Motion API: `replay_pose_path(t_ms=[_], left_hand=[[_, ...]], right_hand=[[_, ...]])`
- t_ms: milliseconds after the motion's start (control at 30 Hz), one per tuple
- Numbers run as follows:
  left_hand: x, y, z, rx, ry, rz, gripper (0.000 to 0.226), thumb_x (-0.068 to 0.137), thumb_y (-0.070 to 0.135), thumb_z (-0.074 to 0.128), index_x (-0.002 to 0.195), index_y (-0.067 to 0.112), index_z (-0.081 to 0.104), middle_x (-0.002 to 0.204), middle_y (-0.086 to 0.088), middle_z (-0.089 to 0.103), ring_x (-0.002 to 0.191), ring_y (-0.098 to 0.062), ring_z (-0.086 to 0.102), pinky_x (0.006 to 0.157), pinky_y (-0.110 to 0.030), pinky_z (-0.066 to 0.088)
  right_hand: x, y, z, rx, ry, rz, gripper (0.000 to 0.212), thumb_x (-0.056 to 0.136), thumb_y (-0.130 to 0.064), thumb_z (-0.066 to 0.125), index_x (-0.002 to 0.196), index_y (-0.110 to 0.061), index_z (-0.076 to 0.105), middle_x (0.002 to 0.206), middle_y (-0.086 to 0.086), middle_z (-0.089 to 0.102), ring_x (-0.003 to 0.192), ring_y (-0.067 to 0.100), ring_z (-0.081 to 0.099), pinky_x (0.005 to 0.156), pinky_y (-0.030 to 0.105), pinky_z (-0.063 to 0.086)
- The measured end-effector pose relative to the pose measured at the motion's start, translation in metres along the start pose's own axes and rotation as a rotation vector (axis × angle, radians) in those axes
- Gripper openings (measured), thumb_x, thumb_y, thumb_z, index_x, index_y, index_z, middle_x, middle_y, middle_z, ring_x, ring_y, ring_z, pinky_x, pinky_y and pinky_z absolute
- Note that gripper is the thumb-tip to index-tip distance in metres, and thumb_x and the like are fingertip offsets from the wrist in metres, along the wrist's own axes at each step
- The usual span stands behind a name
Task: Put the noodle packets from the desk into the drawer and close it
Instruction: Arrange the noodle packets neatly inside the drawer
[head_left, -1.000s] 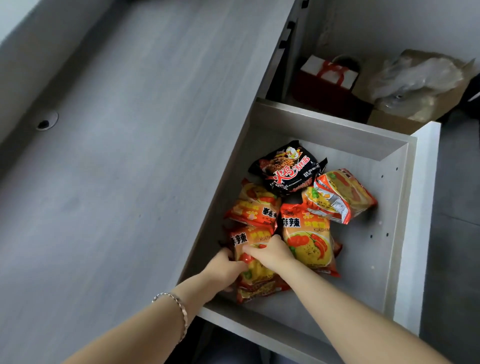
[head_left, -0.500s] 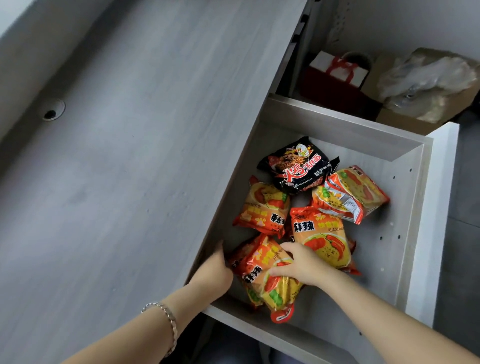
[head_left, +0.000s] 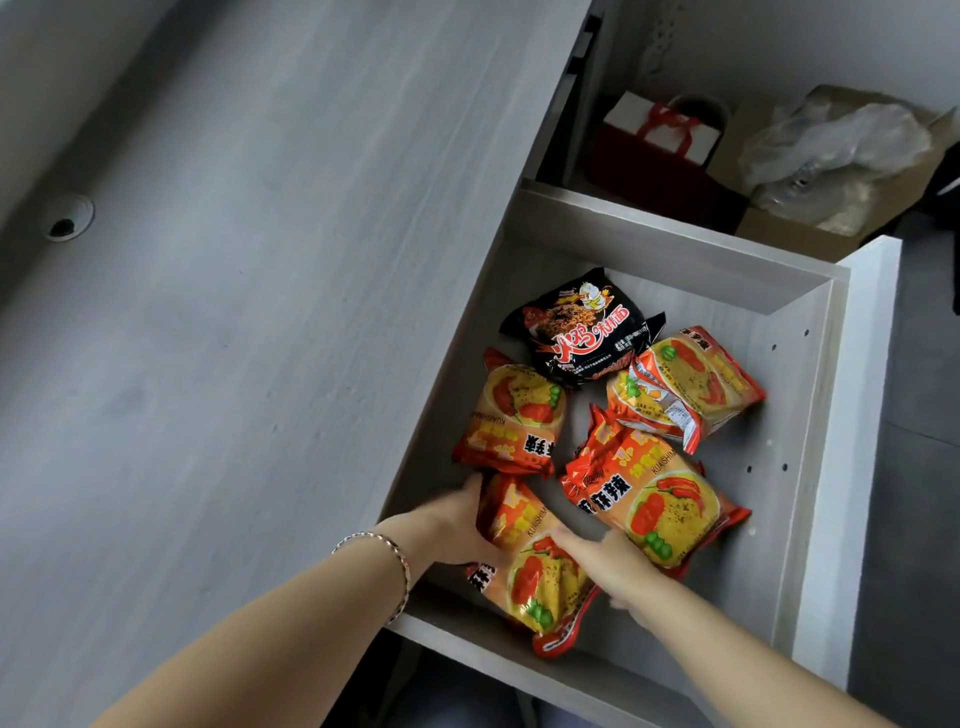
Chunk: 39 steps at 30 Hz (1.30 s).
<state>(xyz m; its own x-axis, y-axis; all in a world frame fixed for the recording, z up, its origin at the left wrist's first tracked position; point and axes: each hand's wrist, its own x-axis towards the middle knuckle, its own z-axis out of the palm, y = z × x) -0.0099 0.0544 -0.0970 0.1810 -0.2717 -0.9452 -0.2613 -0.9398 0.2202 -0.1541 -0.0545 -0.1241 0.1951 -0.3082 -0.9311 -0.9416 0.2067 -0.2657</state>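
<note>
- Two hands, left hand (head_left: 457, 525) and right hand (head_left: 605, 564), grasped the nearest orange packet (head_left: 540, 577) inside the open drawer (head_left: 810, 467).
- Beyond it: three orange packets, one black packet (head_left: 582, 327); five total.

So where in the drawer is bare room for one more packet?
Bare floor lies along the drawer far wall behind the black packet, and in the near right corner. Crowded: the middle and near left, where both hands work.
</note>
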Motion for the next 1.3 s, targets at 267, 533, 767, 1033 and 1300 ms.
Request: replay_pose_path(t_ms=[267, 533, 767, 1033, 1300], left_hand=[[-0.002, -0.022, 0.015, 0.155, 0.599, 0.074, 0.058, 0.104, 0.019, 0.024, 0.153, 0.006, -0.005, 0.141, 0.009, 0.052, 0.057, 0.011, 0.034, 0.037, -0.001, 0.030], [-0.009, -0.022, 0.008, 0.769, 0.307, 0.152, 0.085, 0.089, 0.015, 0.055, 0.153, 0.013, -0.001, 0.162, -0.009, -0.004, 0.149, -0.029, -0.012, 0.119, -0.043, -0.012], [0.001, 0.003, 0.001, 0.492, 0.234, 0.163, 0.059, 0.091, 0.045, 0.044, 0.143, 0.018, 0.033, 0.144, -0.008, 0.040, 0.138, -0.029, 0.029, 0.119, -0.043, 0.011], [0.007, -0.003, 0.005, 0.629, 0.267, 0.024, 0.081, 0.085, 0.057, 0.051, 0.148, 0.016, 0.021, 0.145, -0.010, 0.041, 0.135, -0.032, 0.037, 0.119, -0.045, 0.011], [0.007, -0.003, 0.007, 0.707, 0.235, 0.039, 0.064, 0.089, 0.056, 0.044, 0.142, 0.023, 0.035, 0.144, -0.009, 0.042, 0.135, -0.032, 0.034, 0.119, -0.044, 0.011]], right_hand=[[-0.004, -0.029, 0.047, 0.015, -0.200, -0.209, 0.061, 0.089, -0.012, 0.049, 0.145, -0.018, 0.027, 0.141, 0.008, 0.047, 0.118, 0.021, 0.050, 0.095, 0.027, 0.043], [0.009, -0.022, 0.052, 0.148, -0.185, -0.238, 0.084, 0.085, -0.010, 0.065, 0.148, -0.015, 0.009, 0.142, 0.013, 0.045, 0.128, 0.027, 0.048, 0.106, 0.033, 0.041], [0.006, -0.014, 0.046, 0.091, -0.263, -0.229, 0.060, 0.085, 0.000, 0.059, 0.140, -0.005, 0.035, 0.137, 0.013, 0.052, 0.120, 0.022, 0.052, 0.099, 0.030, 0.043], [-0.009, -0.005, -0.030, -0.495, 0.769, -0.688, 0.030, 0.069, -0.012, 0.071, 0.098, -0.007, 0.069, 0.099, 0.014, 0.065, 0.093, 0.035, 0.063, 0.079, 0.038, 0.051], [0.013, -0.014, -0.074, -0.913, 0.372, -0.271, 0.125, 0.053, -0.072, 0.067, 0.144, -0.004, 0.015, 0.149, 0.016, 0.032, 0.140, 0.029, 0.029, 0.116, 0.040, 0.019]])
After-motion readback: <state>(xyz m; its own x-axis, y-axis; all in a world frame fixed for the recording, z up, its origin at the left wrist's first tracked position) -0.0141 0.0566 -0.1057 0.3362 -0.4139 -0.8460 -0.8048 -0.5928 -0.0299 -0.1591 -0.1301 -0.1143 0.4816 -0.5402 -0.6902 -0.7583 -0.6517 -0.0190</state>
